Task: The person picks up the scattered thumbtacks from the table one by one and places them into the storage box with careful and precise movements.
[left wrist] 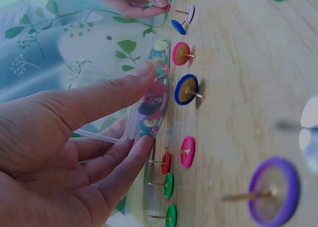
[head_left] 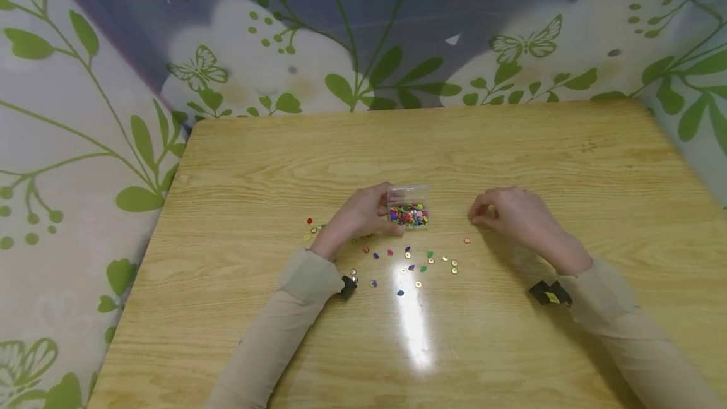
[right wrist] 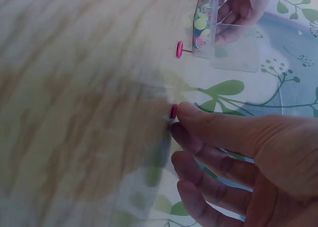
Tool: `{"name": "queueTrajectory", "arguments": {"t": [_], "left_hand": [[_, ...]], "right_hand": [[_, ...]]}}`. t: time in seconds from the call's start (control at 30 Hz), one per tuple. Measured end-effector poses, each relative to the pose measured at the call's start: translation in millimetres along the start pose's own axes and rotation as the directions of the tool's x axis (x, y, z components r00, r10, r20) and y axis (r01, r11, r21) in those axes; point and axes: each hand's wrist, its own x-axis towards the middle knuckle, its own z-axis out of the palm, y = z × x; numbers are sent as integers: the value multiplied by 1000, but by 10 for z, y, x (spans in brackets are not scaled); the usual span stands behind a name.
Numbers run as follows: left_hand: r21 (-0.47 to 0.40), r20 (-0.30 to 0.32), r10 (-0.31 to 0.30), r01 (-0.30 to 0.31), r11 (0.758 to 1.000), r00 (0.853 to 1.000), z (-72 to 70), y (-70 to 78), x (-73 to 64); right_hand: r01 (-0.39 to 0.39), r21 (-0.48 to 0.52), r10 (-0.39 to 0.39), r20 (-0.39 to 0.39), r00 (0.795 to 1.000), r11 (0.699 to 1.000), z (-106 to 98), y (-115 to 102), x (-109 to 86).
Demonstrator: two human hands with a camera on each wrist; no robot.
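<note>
My left hand (head_left: 363, 210) holds a small clear plastic box (left wrist: 134, 115) between thumb and fingers. Its hinged lid (head_left: 409, 192) stands open on the far side, and colourful thumbtacks (head_left: 410, 215) fill the tray. To the right of the box, my right hand (head_left: 514, 216) is low over the table. In the right wrist view its thumb and index finger pinch a pink thumbtack (right wrist: 174, 111) by its pin side. Another pink thumbtack (right wrist: 179, 49) lies on the table near the box's corner, pin pointing sideways in that view.
Several loose thumbtacks lie scattered on the wooden table (head_left: 227, 333) in front of the box, among them a purple one (left wrist: 276, 192) and a blue one (left wrist: 187, 89). A single thumbtack (head_left: 467, 240) lies near my right hand. Behind the table stands a leaf-patterned wall (head_left: 397, 36).
</note>
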Motion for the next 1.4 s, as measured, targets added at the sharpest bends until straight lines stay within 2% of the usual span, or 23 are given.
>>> {"name": "queueTrajectory", "arguments": {"t": [0.4, 0.6, 0.8, 1.0, 1.23, 1.4], "left_hand": [[7, 1, -3, 3, 1000, 1000, 3, 6, 1], [9, 1, 3, -3, 1000, 1000, -2, -1, 0], [6, 3, 11, -11, 1000, 1000, 4, -5, 4], [2, 1, 9, -9, 1000, 1000, 0, -4, 3], [-13, -1, 16, -16, 1000, 1000, -3, -6, 0], [-4, -2, 20, -20, 1000, 1000, 1, -13, 3]], "right_hand": [[22, 11, -21, -65, 998, 1000, 18, 5, 15], [70, 27, -68, -83, 994, 997, 23, -111, 74], [129, 24, -124, -144, 982, 991, 49, -255, 150], [138, 42, -130, -157, 979, 989, 80, -371, 246], [189, 47, -175, -213, 961, 981, 128, -470, 347], [193, 39, -180, -224, 958, 980, 168, -489, 392]]}}
